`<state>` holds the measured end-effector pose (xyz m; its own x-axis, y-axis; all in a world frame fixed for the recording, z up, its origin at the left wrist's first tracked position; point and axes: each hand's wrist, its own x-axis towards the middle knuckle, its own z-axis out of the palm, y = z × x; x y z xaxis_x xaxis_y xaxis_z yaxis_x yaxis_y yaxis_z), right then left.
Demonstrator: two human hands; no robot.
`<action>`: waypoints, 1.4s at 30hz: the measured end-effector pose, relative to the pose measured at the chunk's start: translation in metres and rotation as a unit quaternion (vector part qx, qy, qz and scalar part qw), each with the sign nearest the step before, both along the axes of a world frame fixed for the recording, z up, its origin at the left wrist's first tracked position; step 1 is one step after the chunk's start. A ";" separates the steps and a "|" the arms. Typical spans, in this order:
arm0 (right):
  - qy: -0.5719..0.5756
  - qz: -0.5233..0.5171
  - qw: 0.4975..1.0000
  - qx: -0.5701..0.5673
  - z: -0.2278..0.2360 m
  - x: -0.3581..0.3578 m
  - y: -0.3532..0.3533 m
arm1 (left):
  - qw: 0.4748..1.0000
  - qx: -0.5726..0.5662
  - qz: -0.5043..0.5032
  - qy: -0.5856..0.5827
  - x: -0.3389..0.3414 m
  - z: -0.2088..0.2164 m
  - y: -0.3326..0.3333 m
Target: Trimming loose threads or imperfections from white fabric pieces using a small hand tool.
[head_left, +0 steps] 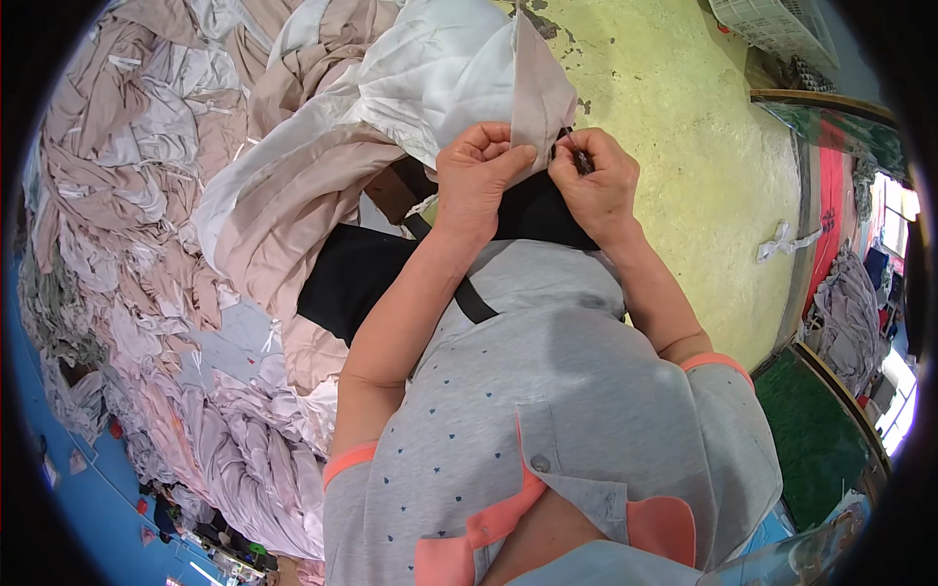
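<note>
A white and pinkish-beige piece of cloth (pixel 445 73) lies over my lap and hangs off to the left. My left hand (pixel 479 181) is closed, pinching the cloth's pale beige edge between thumb and fingers. Close beside it, my right hand (pixel 598 186) is closed around a small dark tool (pixel 583 161) with a thin dark tip. That tip meets the corner of the beige edge; my fingers cover most of the tool, and its exact kind is hidden.
Heaps of beige, white and pale pink cloth (pixel 147 176) fill the left side. To the right is a worn yellow floor (pixel 713 195) with a white cloth strip (pixel 787 242) on it. A white plastic basket (pixel 777 29) stands at the far right, and a grey cloth bundle (pixel 848 317) lies nearer.
</note>
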<state>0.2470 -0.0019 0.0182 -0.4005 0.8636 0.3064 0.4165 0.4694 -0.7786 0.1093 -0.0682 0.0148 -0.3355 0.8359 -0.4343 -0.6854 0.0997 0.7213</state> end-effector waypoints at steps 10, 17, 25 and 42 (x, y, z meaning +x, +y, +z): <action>0.056 -0.031 0.988 -0.142 0.000 0.015 0.009 | 0.994 -0.013 -0.018 -0.109 -0.011 -0.008 0.001; 0.044 0.037 0.978 -0.202 0.021 0.005 -0.006 | 0.996 -0.009 -0.013 -0.084 -0.007 -0.003 0.006; 0.001 0.070 0.996 -0.051 0.013 0.003 -0.001 | 1.000 -0.011 0.004 -0.006 -0.003 0.006 0.010; 0.083 -0.002 0.970 -0.230 0.017 -0.017 0.018 | 0.998 -0.036 -0.038 -0.016 -0.013 -0.006 -0.001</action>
